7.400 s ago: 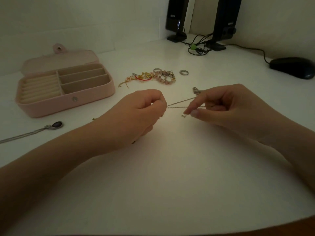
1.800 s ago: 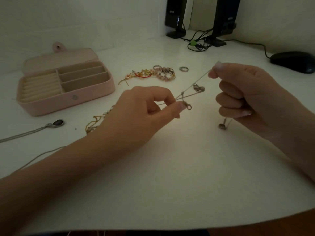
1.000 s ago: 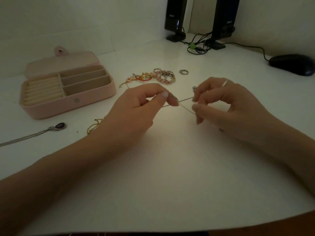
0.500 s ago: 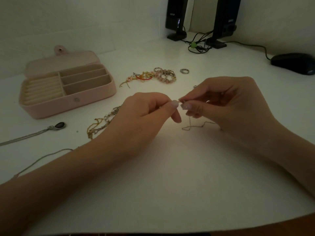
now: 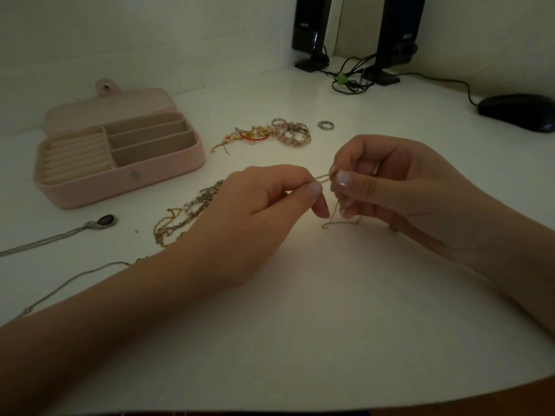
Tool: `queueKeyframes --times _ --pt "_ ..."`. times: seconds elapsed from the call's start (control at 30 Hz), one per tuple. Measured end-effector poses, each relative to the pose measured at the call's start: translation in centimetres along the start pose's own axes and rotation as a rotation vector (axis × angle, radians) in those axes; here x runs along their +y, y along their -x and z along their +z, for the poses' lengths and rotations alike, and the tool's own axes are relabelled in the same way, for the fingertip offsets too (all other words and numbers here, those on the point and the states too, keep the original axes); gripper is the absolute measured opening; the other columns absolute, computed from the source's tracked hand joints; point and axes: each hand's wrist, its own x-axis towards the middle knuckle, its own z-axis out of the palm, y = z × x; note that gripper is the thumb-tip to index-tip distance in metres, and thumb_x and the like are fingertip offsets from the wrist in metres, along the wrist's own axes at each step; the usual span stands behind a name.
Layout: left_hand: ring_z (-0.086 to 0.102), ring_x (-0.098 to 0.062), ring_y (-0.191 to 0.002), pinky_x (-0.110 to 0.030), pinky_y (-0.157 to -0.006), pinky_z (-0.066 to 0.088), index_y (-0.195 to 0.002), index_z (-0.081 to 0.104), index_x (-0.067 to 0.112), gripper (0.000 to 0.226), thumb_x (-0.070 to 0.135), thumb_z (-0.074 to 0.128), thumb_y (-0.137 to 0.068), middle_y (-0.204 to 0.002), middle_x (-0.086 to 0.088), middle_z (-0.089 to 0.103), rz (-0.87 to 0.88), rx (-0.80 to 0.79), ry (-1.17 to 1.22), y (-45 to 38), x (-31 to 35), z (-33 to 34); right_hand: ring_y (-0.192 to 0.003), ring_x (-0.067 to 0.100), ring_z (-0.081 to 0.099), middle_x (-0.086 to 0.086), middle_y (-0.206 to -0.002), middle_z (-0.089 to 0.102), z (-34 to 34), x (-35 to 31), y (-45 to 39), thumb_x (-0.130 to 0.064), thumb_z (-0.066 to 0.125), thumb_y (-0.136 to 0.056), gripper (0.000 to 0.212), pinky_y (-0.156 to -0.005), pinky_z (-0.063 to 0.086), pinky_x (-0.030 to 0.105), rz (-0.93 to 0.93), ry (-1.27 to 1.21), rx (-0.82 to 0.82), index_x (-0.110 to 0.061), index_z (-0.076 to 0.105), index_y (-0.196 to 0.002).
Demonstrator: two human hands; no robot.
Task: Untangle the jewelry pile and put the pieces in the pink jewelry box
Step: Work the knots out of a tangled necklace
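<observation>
Chain (image 5: 337, 216) pinched between both hands.
Left hand (image 5: 255, 211) and right hand (image 5: 399, 187) grip it above surface (image 5: 300, 310); pink jewelry box (image 5: 120, 181) open.

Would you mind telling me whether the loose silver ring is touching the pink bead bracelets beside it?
Apart. The head view shows bare white desk between the silver ring and the pink bead bracelets.

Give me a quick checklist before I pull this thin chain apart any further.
1. Both hands grip the thin chain: ok, left hand and right hand pinch it.
2. Knot loosened: cannot tell, fingers hide it.
3. Slack end free: ok, it lies loose on the table.
4. Pink jewelry box open: ok.
5. Beaded chains clear of the thin chain: cannot tell.
</observation>
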Motion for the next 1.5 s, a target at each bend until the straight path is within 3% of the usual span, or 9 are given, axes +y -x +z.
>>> queueKeyframes --times 0.33,0.5,0.7,0.77,0.9,1.07,1.23,1.33,1.5 --pt "0.045 -0.005 -0.052 -0.017 -0.05 0.033 -0.081 0.064 0.035 0.025 0.034 0.042 -0.091 -0.059 0.007 0.051 0.001 0.059 -0.176 0.0 -0.7 -0.1 -0.058 0.007 0.055 -0.002 -0.061 0.06 0.2 0.1 0.0 -0.023 0.062 -0.08 0.021 -0.057 0.045 0.016 -0.011 0.301 0.023 -0.013 0.066 -0.098" --pt "0.041 -0.011 -0.047 -0.018 -0.045 0.029 -0.084 0.064 0.033 0.022 0.028 0.045 -0.095 -0.05 0.012 0.045 -0.01 0.095 -0.168 -0.1 -0.5 -0.1 -0.056 0.003 0.055 0.002 -0.059 0.057 0.0 -0.1 0.2 -0.011 0.061 -0.086 0.015 -0.055 0.045 0.011 -0.041 0.408 0.035 -0.014 0.069 -0.098" --pt "0.027 -0.008 -0.037 -0.013 -0.039 0.022 -0.086 0.066 0.025 0.019 0.017 0.051 -0.094 -0.038 0.008 0.032 -0.06 0.081 -0.051 -0.2 -0.3 0.0 -0.059 0.014 0.061 0.001 -0.065 0.064 -0.1 0.5 0.1 -0.011 0.066 -0.086 0.009 -0.062 0.055 0.032 -0.153 0.644 0.168 -0.016 0.072 -0.089" --pt "0.024 -0.008 -0.035 -0.012 -0.038 0.02 -0.087 0.066 0.023 0.018 0.015 0.052 -0.094 -0.037 0.008 0.03 -0.071 0.072 -0.034 -0.2 -0.2 0.1 -0.062 0.017 0.061 0.004 -0.069 0.065 -0.1 0.4 0.1 -0.007 0.067 -0.085 0.008 -0.063 0.055 0.037 -0.154 0.612 0.175 -0.015 0.07 -0.085" --pt "0.023 -0.008 -0.034 -0.012 -0.037 0.021 -0.088 0.067 0.022 0.021 0.013 0.05 -0.095 -0.036 0.009 0.029 -0.097 0.053 -0.022 -0.2 -0.3 -0.1 -0.071 0.013 0.065 0.007 -0.077 0.068 -0.1 0.0 0.1 -0.004 0.068 -0.082 0.012 -0.066 0.056 0.026 -0.121 0.385 0.134 -0.013 0.061 -0.081" --pt "0.023 -0.007 -0.034 -0.011 -0.037 0.02 -0.085 0.067 0.021 0.02 0.014 0.051 -0.095 -0.036 0.01 0.029 -0.07 0.073 0.019 -0.3 -0.4 -0.2 -0.086 0.017 0.069 0.009 -0.09 0.072 0.1 0.3 0.1 0.0 0.06 -0.086 0.011 -0.077 0.057 0.029 -0.093 0.294 0.106 -0.007 0.061 -0.095" --pt "0.028 -0.002 -0.036 -0.011 -0.038 0.024 -0.094 0.058 0.016 0.016 0.016 0.043 -0.099 -0.04 0.013 0.039 -0.01 -0.047 0.202 -0.2 0.1 -0.3 -0.097 0.017 0.068 0.005 -0.099 0.072 1.2 0.6 -0.2 -0.008 0.064 -0.082 0.026 -0.085 0.055 0.026 0.005 0.2 -0.101 -0.003 0.061 -0.108" --pt "0.032 -0.001 -0.037 -0.009 -0.04 0.028 -0.097 0.053 0.015 0.015 0.013 0.039 -0.1 -0.042 0.01 0.042 -0.006 -0.065 0.261 -0.1 0.4 -0.2 -0.086 0.017 0.069 0.008 -0.089 0.073 1.8 0.6 -0.2 -0.002 0.063 -0.081 0.019 -0.081 0.054 0.023 0.021 0.153 -0.169 0.001 0.063 -0.1" --pt "0.034 -0.007 -0.037 -0.017 -0.039 0.031 -0.089 0.057 0.019 0.013 0.011 0.05 -0.095 -0.042 0.005 0.04 -0.082 0.071 0.192 -0.5 -0.3 -0.5 -0.06 0.013 0.065 0.005 -0.069 0.07 1.0 0.0 -0.3 -0.014 0.067 -0.069 0.021 -0.062 0.055 0.019 0.068 0.136 0.034 -0.004 0.068 -0.087"
